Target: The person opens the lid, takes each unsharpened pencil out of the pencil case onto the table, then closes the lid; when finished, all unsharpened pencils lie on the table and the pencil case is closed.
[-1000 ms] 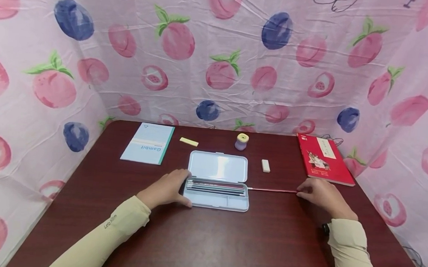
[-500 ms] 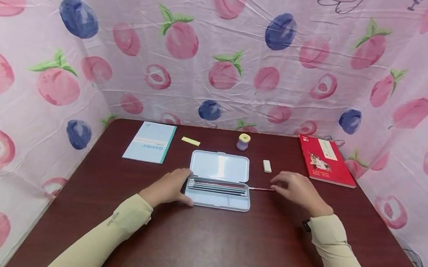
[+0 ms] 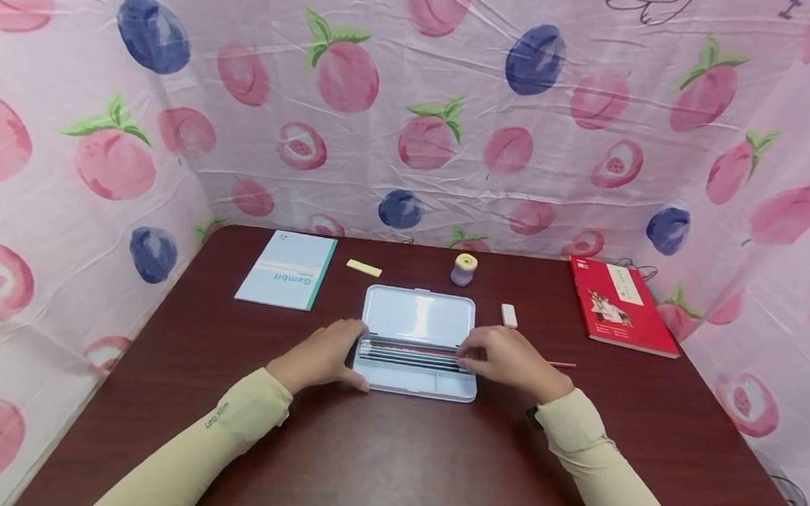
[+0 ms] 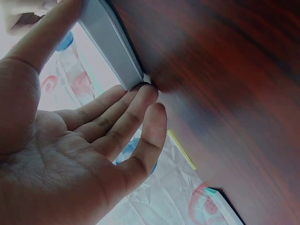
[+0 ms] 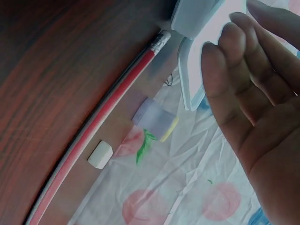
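An open white pencil case (image 3: 393, 380) lies mid-table, its lid folded back. Several pencils (image 3: 412, 358) lie side by side in its rear compartment. My left hand (image 3: 322, 356) holds the case's left end between thumb and fingers. At the right end is my right hand (image 3: 513, 360), its fingertips over the ends of the pencils; whether they touch one is hidden. A red pencil (image 5: 108, 101) with a metal eraser ferrule lies on the table right of the case, partly under the right hand and not held by it.
Behind the case are a white eraser (image 3: 509, 316), a small purple pot-shaped object with a yellow top (image 3: 464, 270) and a yellow strip (image 3: 364, 267). A pale blue notebook (image 3: 286, 269) lies back left, a red book (image 3: 620, 309) back right. Patterned cloth hangs behind.
My right hand has left the red pencil's far end and moved left to the case's right end. The red pencil stays on the table. My left hand keeps its place.
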A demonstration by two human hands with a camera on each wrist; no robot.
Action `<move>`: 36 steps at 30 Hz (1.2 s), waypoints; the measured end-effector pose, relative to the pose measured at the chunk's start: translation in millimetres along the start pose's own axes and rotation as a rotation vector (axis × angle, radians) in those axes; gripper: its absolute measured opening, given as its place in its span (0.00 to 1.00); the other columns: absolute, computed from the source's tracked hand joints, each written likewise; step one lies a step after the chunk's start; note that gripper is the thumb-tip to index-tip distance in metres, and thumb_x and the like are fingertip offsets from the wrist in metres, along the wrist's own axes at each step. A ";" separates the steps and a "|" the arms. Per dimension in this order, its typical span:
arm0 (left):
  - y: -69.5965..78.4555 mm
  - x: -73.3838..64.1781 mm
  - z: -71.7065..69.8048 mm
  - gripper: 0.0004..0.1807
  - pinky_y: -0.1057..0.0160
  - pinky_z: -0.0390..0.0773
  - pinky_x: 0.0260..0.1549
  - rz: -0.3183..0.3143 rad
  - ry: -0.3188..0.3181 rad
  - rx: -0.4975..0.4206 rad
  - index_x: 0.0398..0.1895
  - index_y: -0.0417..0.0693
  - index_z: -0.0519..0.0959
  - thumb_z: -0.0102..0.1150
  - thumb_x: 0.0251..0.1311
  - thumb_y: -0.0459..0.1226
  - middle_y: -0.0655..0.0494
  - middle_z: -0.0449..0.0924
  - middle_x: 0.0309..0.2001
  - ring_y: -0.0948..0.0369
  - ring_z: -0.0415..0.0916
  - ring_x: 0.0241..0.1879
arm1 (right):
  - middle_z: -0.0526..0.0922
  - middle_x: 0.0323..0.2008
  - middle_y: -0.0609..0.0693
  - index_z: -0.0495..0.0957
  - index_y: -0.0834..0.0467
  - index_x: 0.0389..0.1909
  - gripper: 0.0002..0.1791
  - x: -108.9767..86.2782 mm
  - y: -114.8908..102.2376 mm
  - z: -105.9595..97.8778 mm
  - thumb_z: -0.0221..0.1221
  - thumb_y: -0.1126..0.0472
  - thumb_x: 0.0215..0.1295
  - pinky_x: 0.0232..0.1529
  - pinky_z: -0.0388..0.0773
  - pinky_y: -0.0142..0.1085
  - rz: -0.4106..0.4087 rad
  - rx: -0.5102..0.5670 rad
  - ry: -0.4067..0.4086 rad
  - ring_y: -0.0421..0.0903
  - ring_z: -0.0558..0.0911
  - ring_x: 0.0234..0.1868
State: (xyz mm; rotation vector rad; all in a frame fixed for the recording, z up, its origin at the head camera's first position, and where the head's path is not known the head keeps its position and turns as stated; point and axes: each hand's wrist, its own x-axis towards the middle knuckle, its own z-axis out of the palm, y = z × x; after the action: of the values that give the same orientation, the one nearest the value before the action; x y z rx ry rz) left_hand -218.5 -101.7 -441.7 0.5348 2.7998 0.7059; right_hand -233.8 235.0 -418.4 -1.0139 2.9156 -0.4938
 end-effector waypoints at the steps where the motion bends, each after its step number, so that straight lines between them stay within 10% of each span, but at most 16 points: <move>1: 0.1 0.1 0.2 0.53 0.51 0.79 0.67 0.000 0.000 -0.001 0.72 0.43 0.71 0.87 0.45 0.54 0.47 0.80 0.63 0.54 0.75 0.57 | 0.91 0.37 0.41 0.93 0.51 0.42 0.09 1.1 0.1 0.8 0.77 0.58 0.61 0.45 0.88 0.37 0.009 -0.002 -0.013 0.36 0.83 0.35; 36: 3.0 -0.8 -1.3 0.53 0.49 0.78 0.68 0.003 0.001 0.006 0.72 0.42 0.71 0.87 0.46 0.53 0.46 0.80 0.63 0.53 0.75 0.58 | 0.83 0.26 0.41 0.92 0.53 0.38 0.09 9.1 3.5 10.4 0.79 0.59 0.57 0.30 0.75 0.29 0.075 -0.068 -0.040 0.36 0.73 0.26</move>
State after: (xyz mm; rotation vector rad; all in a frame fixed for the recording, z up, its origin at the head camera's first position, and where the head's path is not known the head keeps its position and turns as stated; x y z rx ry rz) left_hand -217.2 -100.0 -439.0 0.5407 2.8037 0.6983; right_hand -241.9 229.1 -428.5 -0.9062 2.9405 -0.3698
